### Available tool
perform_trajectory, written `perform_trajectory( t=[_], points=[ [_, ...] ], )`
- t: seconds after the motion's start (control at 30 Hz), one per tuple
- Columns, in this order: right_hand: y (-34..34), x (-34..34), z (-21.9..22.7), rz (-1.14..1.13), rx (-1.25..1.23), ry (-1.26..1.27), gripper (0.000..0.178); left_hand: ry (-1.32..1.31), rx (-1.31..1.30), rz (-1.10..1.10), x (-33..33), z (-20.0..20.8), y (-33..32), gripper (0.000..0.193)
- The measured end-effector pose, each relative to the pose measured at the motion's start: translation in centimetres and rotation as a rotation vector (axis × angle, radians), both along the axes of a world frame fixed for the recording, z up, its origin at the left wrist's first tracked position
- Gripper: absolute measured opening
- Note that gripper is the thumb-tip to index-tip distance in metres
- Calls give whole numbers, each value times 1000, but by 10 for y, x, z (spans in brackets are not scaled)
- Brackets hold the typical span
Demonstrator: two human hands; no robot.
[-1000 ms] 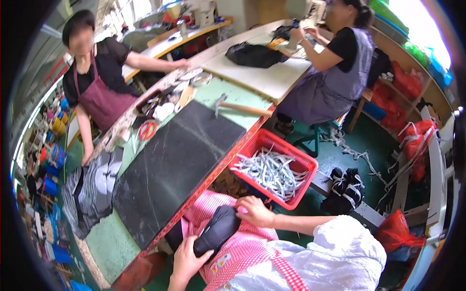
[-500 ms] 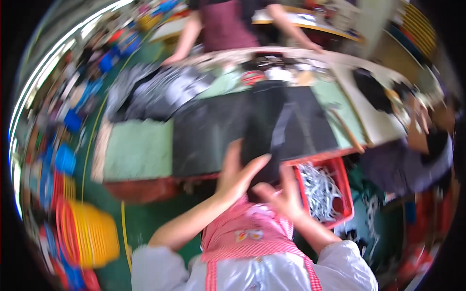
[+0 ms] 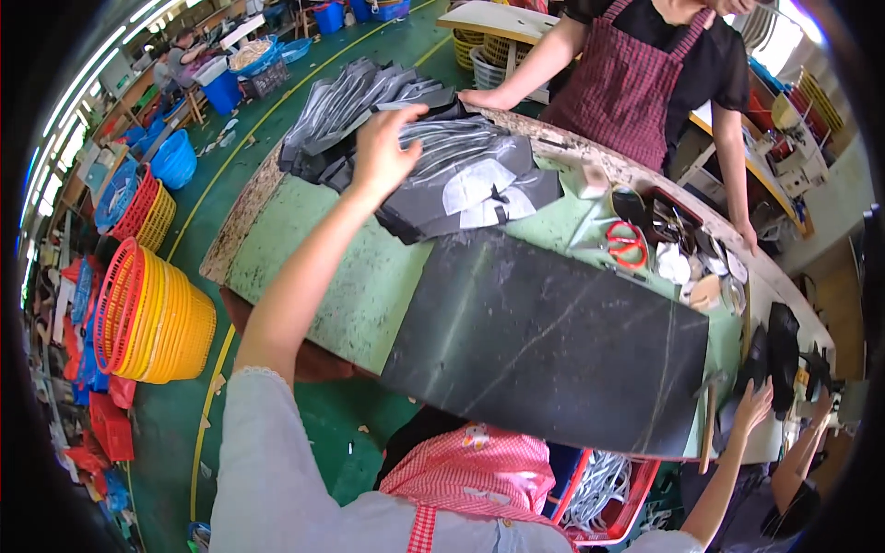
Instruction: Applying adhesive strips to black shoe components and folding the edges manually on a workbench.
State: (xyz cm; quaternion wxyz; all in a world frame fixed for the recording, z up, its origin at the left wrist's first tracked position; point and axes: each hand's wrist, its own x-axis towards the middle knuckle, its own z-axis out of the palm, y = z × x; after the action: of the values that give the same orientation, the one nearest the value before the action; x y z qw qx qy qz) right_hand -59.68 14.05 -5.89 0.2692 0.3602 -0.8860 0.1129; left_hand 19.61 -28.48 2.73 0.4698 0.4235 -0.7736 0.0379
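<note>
My left hand (image 3: 387,155) is open, fingers curved and apart, above a pile of dark, flat, limp pieces (image 3: 493,152) at the table's far left. Whether its fingertips touch the pile is hard to tell. My right arm stretches far right, where my right hand (image 3: 754,405) is open at a black piece (image 3: 758,359), fingers extended against or just beside it. A large black mat (image 3: 553,336) with pale scratches lies on the green tabletop (image 3: 323,267) between my hands. At its right edge is a hammer (image 3: 709,429) with a wooden handle.
Red-handled scissors (image 3: 627,244) and small containers sit beyond the mat. A red basket (image 3: 636,507) of pale strips stands below the near edge. Across the table leans a person in a checked apron (image 3: 618,88); another person's hand (image 3: 819,405) is at far right. Stacked yellow baskets (image 3: 161,313) stand left.
My hands have parted from near my body: the left went up-left to the pile, the right to the far right. A black piece between them has left the mat. The view has turned.
</note>
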Motion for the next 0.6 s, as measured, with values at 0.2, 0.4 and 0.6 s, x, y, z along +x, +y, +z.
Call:
perform_trajectory(
  t=[0.2, 0.4, 0.6],
  points=[
    [-170, 239, 43, 730, -96, -479, 52, -713, 51, 509, 42, -23, -92, 95],
    [-337, 499, 56, 1484, -17, -504, 58, -633, 188, 232, 59, -24, -123, 72],
    [-417, 620, 27, 1286, 244, -68, 64, 68, 171, 31, 123, -19, -142, 35]
  ],
)
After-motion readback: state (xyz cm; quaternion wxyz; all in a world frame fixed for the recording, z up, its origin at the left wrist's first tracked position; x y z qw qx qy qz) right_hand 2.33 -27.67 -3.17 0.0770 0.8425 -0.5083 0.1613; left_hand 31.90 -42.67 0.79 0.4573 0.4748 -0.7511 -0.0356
